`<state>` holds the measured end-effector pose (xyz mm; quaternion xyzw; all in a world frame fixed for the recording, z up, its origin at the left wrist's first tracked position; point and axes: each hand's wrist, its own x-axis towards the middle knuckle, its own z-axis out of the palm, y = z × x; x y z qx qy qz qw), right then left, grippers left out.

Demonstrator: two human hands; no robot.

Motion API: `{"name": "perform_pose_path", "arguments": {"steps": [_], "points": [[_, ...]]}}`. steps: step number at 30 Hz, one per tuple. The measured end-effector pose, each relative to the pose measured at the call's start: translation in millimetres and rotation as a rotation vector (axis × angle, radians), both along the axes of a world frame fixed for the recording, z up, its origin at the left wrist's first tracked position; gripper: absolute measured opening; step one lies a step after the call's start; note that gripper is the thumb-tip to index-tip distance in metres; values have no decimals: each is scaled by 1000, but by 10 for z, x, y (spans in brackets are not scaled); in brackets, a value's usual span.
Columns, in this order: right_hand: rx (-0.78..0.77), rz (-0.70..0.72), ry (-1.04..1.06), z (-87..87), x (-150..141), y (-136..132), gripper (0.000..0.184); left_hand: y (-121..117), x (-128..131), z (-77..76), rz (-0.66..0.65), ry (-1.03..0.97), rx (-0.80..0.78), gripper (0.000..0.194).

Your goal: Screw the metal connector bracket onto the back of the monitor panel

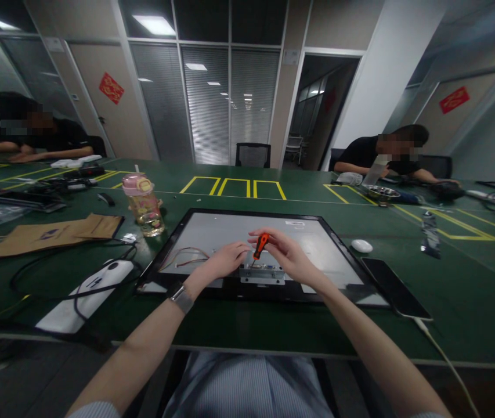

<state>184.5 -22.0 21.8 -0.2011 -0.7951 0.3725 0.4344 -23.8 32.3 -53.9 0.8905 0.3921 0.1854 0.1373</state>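
A flat display panel point(338, 255) with a black frame lies back side up on the table in front of me. Near its front edge a metal bracket with ports point(263, 277) stands on it. My right hand point(288, 252) grips a red-and-black screwdriver point(261, 246), tilted, its tip down at the bracket. My left hand point(230, 258) is at the bracket's left end, fingers bent together; whatever they may pinch is hidden. Thin wires point(186, 255) lie on the panel left of that hand.
Left are a white power strip point(86, 296) with black cables, brown paper envelopes point(55, 235) and a drink bottle point(144, 206). Right lie a phone point(395, 287) on a cable and a white case point(362, 246). Co-workers point(386, 154) sit across the green table point(230, 325).
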Motion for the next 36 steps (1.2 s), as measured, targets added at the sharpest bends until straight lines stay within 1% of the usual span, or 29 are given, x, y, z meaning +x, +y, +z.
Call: {"name": "perform_pose_path", "arguments": {"steps": [2, 5, 7, 8, 12, 15, 17, 19, 20, 22, 24, 25, 27, 29, 31, 32, 33, 34, 36], "points": [[4, 19, -24, 66, -19, 21, 25, 4, 6, 5, 13, 10, 7, 28], [29, -82, 11, 99, -65, 68, 14, -2, 7, 3, 24, 22, 9, 28], [45, -178, 47, 77, -89, 95, 14, -16, 0, 1, 25, 15, 6, 28], [45, -199, 68, 58, -94, 104, 17, -24, -3, 2, 25, 9, 3, 28], [-22, -126, 124, -14, -63, 109, 26, -55, -8, 28, 38, -17, -14, 30], [-70, -80, 158, -50, -34, 113, 27, -64, -6, 50, 45, -12, -20, 30], [-81, -98, 170, -79, -41, 128, 25, -61, -7, 48, 38, -14, -16, 31], [-47, -182, 189, -116, -73, 144, 20, -53, -9, 35, 33, -23, -11, 32], [-14, -250, 194, -135, -93, 149, 18, -49, -10, 27, 32, -26, -11, 32], [69, -398, 223, -163, -132, 146, 15, -41, -11, 15, 33, -27, -15, 33], [173, -521, 201, -168, -151, 126, 13, -36, -10, 11, 31, -24, -16, 33], [219, -547, 182, -161, -151, 113, 14, -35, -10, 11, 31, -23, -15, 33], [252, -512, 149, -139, -135, 92, 19, -34, -11, 15, 31, -20, -11, 33], [163, -408, 153, -124, -111, 94, 25, -35, -14, 16, 34, -15, -6, 34], [21, -335, 197, -133, -91, 120, 25, -35, -18, 13, 36, -6, -4, 34], [-10, -337, 222, -149, -84, 139, 22, -35, -19, 11, 38, -2, -5, 34], [-16, -371, 264, -170, -81, 160, 19, -35, -19, 10, 39, 1, -8, 35], [-23, -401, 300, -195, -80, 178, 17, -37, -18, 10, 41, 2, -13, 35], [-43, -417, 344, -244, -84, 201, 15, -41, -15, 13, 52, -2, -23, 35]]}}
